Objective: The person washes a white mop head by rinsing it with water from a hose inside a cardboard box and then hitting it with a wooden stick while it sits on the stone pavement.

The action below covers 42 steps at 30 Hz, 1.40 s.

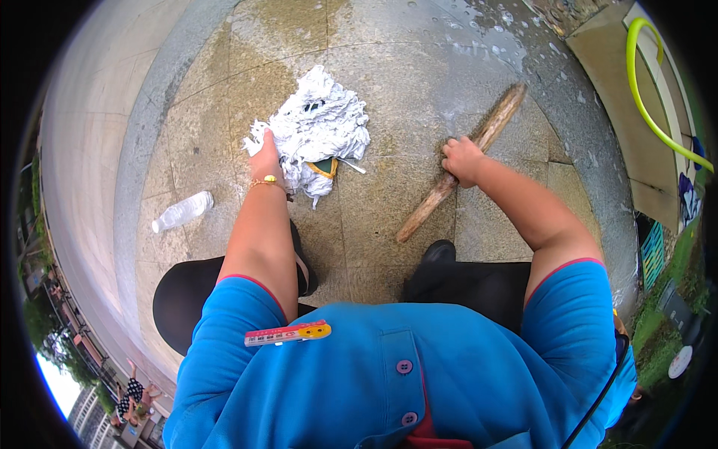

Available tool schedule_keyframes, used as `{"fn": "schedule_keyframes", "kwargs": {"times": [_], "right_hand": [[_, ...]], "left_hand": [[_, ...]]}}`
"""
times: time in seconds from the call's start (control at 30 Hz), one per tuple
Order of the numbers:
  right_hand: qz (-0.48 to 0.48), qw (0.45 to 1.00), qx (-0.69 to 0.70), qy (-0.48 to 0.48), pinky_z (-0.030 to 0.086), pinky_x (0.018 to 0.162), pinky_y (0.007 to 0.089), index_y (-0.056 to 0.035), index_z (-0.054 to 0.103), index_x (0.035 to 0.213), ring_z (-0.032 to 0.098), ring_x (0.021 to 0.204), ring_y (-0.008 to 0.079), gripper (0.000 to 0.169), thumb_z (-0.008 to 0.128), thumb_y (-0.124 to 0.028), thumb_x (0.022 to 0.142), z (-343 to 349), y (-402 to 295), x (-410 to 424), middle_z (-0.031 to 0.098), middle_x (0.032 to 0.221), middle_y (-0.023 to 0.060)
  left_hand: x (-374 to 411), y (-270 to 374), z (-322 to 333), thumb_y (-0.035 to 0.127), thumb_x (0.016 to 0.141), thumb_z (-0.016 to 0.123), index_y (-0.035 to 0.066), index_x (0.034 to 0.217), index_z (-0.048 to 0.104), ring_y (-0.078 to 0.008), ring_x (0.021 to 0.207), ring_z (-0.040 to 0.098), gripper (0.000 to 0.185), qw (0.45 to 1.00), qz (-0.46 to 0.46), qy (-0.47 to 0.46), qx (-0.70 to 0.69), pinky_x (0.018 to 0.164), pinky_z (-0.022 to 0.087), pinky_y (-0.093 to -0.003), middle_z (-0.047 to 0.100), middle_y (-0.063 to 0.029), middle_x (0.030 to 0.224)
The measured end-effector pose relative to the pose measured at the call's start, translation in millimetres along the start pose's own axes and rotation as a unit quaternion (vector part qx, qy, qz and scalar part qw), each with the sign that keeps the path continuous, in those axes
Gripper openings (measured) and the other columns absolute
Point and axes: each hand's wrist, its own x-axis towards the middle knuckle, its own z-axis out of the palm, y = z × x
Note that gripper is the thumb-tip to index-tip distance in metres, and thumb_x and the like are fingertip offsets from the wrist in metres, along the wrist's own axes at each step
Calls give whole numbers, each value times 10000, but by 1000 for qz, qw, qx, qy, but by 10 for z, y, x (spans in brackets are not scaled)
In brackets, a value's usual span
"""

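Observation:
A white string mop head (328, 120) lies spread on the wet stone paving. A dark green patch edged in yellow (323, 166) shows at its near side. My left hand (266, 157) grips the strands at the mop head's left edge, thumb on top and the other fingers largely hidden. In my right hand (464, 161) is a short, thick wooden stick (501, 115), held about its middle and slanting from upper right to lower left. The stick and the mop head are apart.
A clear plastic bottle (183, 211) lies on its side to the left. Soapy water (493, 33) covers paving at the upper right. A yellow-green hose (636, 84) loops over a low stone ledge (606, 67) on the right. A person (132, 395) is in the distance, lower left.

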Motion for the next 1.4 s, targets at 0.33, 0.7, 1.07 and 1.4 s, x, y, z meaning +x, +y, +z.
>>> {"fn": "schedule_keyframes", "kwargs": {"times": [0.33, 0.7, 1.07, 1.4], "right_hand": [[22, 963, 267, -28, 510, 863, 436, -177, 650, 1126, 629, 1043, 295, 405, 708, -360, 769, -654, -159, 205, 677, 1084, 85], [23, 750, 479, 455, 488, 933, 402, -108, 591, 1243, 619, 1068, 287, 564, 728, -401, 781, -2087, 504, 203, 650, 1144, 147], [-236, 529, 585, 568, 375, 1067, 333, -4, 432, 1367, 518, 1187, 200, 828, 847, -299, 715, -2826, 183, -831, 562, 1294, 118], [-194, 343, 851, 348, 515, 843, 323, -16, 634, 1130, 635, 959, 157, 335, 679, -249, 895, -2463, -146, -392, 666, 1090, 63]], "left_hand": [[226, 117, -341, 108, 737, 714, -65, 1043, 635, -249, 855, 661, 361, 975, 14, -54, -214, 731, 504, -326, 688, -110, 963], [-1581, 2089, -1195, 30, 682, 649, 10, 825, 628, -113, 680, 574, 146, 857, 452, -247, -23, 625, 473, -274, 645, -25, 775], [-2661, 2338, -1833, 35, 675, 669, -11, 913, 664, -96, 698, 596, 243, 757, 529, -379, 56, 649, 501, -250, 656, -8, 792], [-2059, 2162, -1561, 109, 757, 729, 16, 981, 670, -80, 772, 573, 249, 716, 528, -417, 187, 700, 469, -239, 651, 0, 867]]}}
